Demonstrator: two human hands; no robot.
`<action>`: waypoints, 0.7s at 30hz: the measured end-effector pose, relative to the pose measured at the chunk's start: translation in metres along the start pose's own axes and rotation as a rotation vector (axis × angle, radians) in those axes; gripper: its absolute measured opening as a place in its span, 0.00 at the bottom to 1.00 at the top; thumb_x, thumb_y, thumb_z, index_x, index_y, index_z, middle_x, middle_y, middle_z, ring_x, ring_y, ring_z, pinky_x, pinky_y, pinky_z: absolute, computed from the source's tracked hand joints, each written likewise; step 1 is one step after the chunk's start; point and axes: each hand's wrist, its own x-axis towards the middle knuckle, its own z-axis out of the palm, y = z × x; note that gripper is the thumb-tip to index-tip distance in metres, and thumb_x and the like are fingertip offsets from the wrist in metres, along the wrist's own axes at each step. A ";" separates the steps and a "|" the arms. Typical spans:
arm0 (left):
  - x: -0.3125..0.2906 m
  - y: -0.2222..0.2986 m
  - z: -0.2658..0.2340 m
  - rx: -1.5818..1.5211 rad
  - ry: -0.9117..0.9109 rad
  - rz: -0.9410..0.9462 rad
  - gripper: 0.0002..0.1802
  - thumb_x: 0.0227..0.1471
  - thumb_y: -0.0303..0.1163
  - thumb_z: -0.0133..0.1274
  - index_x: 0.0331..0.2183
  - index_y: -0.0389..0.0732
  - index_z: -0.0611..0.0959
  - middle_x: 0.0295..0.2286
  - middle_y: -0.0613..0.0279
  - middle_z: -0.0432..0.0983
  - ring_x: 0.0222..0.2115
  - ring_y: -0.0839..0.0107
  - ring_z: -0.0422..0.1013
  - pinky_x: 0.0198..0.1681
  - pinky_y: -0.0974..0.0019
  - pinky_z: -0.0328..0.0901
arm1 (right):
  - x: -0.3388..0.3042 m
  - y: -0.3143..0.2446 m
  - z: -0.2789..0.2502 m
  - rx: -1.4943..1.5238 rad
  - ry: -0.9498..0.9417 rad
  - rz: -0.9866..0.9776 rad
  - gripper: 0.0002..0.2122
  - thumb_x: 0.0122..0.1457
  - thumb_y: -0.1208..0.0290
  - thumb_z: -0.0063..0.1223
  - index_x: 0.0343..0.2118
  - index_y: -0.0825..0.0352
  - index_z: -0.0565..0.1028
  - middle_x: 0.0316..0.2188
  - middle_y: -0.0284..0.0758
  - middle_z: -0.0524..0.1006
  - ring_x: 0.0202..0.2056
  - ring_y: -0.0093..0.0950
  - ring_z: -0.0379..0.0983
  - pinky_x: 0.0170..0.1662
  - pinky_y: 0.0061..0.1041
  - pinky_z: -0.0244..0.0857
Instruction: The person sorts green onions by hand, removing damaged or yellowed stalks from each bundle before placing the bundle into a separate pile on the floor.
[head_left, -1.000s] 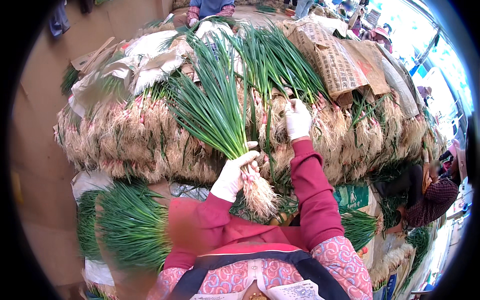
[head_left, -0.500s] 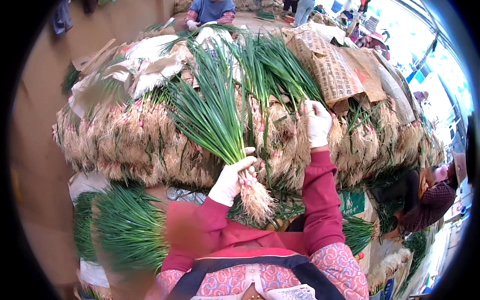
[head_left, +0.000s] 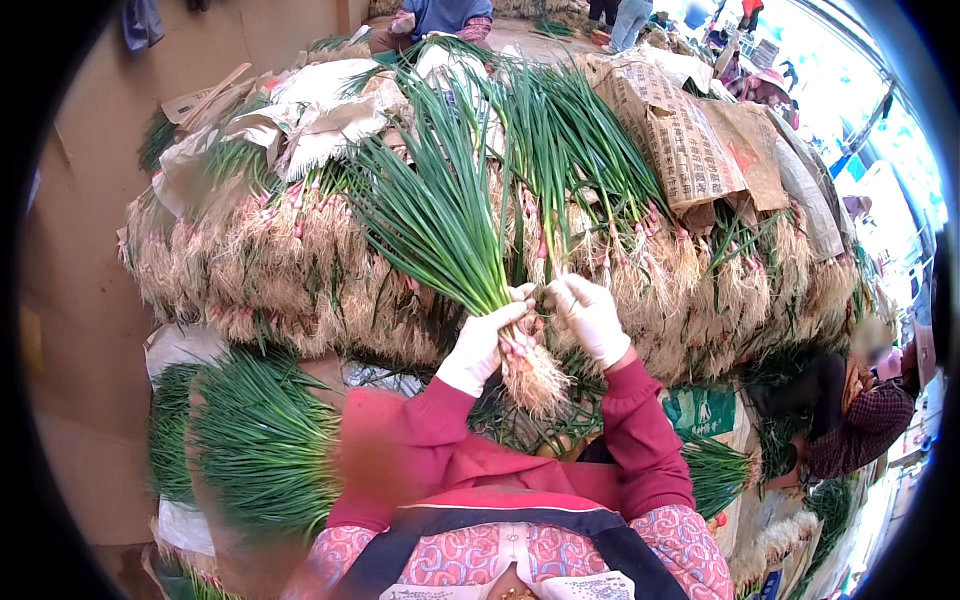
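The bunch of green onions (head_left: 455, 250) leans in the gloved left hand (head_left: 485, 345), fingers wrapped around its stems above the pale roots (head_left: 536, 380), while the gloved right hand (head_left: 588, 315) just beside presses its fingers together, any pinched stalk indiscernible, before a root-fringed onion heap (head_left: 270, 260).

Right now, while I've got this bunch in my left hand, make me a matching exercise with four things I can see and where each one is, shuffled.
1. Left hand
2. Right hand
3. Roots of the held bunch
4. Brown printed sacking

A. Draped over the stacked bunches, toward the upper right
B. Pale, hanging just below the left hand
C. Wrapped around the lower stems of the held bunch
D. Just right of the held bunch

Pairs: 1-C, 2-D, 3-B, 4-A
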 end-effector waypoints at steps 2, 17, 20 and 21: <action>0.009 -0.006 -0.007 0.037 -0.105 0.008 0.08 0.49 0.27 0.49 0.34 0.39 0.73 0.29 0.57 0.76 0.15 0.70 0.71 0.14 0.75 0.64 | -0.008 0.001 0.016 -0.278 0.019 -0.204 0.08 0.56 0.66 0.49 0.35 0.63 0.74 0.22 0.38 0.75 0.22 0.28 0.73 0.28 0.23 0.65; -0.001 -0.009 -0.010 -0.136 -0.063 -0.029 0.10 0.47 0.24 0.47 0.36 0.38 0.72 0.33 0.55 0.73 0.23 0.66 0.71 0.20 0.64 0.67 | 0.040 -0.015 0.036 0.665 -0.077 0.270 0.15 0.55 0.62 0.50 0.37 0.71 0.73 0.31 0.34 0.74 0.30 0.22 0.70 0.34 0.20 0.66; -0.005 -0.003 -0.019 -0.063 -0.134 -0.088 0.15 0.48 0.26 0.47 0.41 0.35 0.73 0.26 0.56 0.74 0.21 0.66 0.71 0.19 0.68 0.66 | 0.035 -0.016 0.052 0.964 -0.005 0.375 0.12 0.54 0.67 0.49 0.37 0.70 0.71 0.31 0.34 0.73 0.30 0.25 0.71 0.32 0.22 0.67; -0.008 -0.004 -0.019 -0.073 -0.052 -0.070 0.20 0.48 0.28 0.46 0.45 0.33 0.72 0.20 0.57 0.73 0.19 0.64 0.71 0.19 0.71 0.66 | 0.031 -0.019 0.059 1.030 0.003 0.419 0.11 0.55 0.67 0.48 0.35 0.69 0.71 0.29 0.32 0.73 0.28 0.22 0.70 0.29 0.20 0.66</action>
